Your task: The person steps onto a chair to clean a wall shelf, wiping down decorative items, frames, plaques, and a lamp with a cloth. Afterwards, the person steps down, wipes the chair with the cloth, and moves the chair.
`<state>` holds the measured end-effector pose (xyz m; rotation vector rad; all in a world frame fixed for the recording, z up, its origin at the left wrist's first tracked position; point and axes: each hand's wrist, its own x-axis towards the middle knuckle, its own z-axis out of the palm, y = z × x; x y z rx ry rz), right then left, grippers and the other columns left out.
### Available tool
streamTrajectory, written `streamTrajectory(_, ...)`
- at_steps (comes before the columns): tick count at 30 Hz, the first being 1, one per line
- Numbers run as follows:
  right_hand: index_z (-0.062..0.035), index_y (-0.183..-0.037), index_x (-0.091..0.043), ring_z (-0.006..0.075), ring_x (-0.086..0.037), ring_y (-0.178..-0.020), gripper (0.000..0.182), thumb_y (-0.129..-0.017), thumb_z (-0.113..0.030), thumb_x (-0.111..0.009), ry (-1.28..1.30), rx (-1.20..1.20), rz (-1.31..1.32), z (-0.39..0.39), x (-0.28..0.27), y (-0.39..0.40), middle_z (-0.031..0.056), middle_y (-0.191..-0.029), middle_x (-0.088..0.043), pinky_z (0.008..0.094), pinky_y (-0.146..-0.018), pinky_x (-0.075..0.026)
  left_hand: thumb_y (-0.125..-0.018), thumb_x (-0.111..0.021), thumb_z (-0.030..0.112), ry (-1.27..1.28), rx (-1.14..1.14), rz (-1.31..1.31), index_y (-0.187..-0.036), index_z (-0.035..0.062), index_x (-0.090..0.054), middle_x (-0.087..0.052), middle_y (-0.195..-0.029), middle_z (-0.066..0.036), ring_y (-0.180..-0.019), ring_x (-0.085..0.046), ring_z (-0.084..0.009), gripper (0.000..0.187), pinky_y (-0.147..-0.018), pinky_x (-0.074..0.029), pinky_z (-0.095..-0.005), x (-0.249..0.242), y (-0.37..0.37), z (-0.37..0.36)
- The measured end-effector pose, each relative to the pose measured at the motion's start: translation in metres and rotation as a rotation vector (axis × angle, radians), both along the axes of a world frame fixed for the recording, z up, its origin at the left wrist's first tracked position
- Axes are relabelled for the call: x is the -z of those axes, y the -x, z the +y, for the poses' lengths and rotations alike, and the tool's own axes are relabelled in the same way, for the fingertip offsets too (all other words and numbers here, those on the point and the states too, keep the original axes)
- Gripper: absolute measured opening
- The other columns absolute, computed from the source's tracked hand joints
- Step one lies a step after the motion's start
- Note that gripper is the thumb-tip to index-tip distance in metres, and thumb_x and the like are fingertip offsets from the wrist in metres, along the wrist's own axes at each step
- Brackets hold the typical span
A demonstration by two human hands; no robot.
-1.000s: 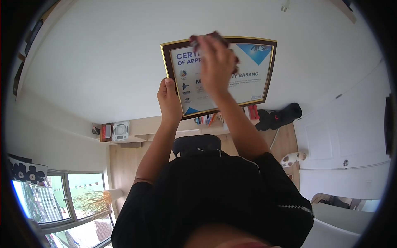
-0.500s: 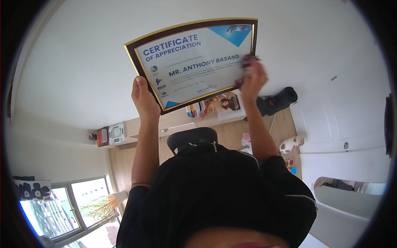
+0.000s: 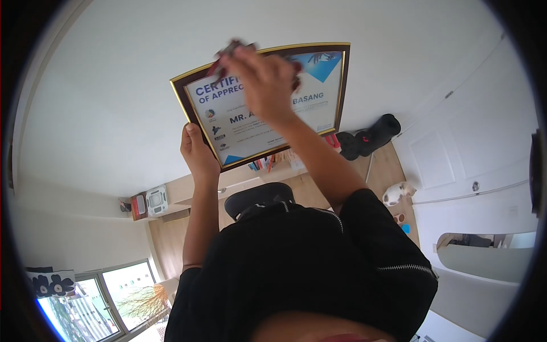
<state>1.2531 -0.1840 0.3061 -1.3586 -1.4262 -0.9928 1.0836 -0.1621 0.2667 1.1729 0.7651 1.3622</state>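
Note:
I hold up a framed certificate (image 3: 268, 122) with a dark brown and gold frame. My left hand (image 3: 199, 151) grips its lower left edge, thumb on the front. My right hand (image 3: 265, 80) lies over the upper middle of the glass and hides part of the print. It presses a dark reddish cloth (image 3: 228, 52) against the glass, and the cloth pokes out past the fingers near the frame's top edge. My black top (image 3: 302, 268) fills the lower part of the view.
Behind the frame are a black office chair (image 3: 259, 196), a shelf with books (image 3: 268, 163) and a black bag (image 3: 370, 137) on the wood floor. A small spotted animal (image 3: 396, 194) sits by a white door (image 3: 456, 165). A window (image 3: 85, 296) is at the lower left.
My right hand with the cloth swept from the frame's right edge across the glass to its upper left part. The frame dropped slightly; my left hand kept its grip.

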Motion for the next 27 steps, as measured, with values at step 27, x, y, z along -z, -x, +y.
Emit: streamTrajectory(27, -0.0061, -0.112, -0.064, 0.0255, -0.052, -0.082, 0.042, -0.079, -0.031, -0.071, 0.294, -0.066, 0.479, -0.051, 0.034, -0.119, 0.0066, -0.087, -0.06, 0.0358, -0.077, -0.042, -0.1, -0.044, 0.032, -0.124, -0.23, -0.14, -0.092, 0.0024, -0.053, -0.054, -0.088, 0.0, -0.082, -0.046, -0.0079, 0.032, -0.079, -0.039, -0.0217, -0.019, 0.043, 0.043)
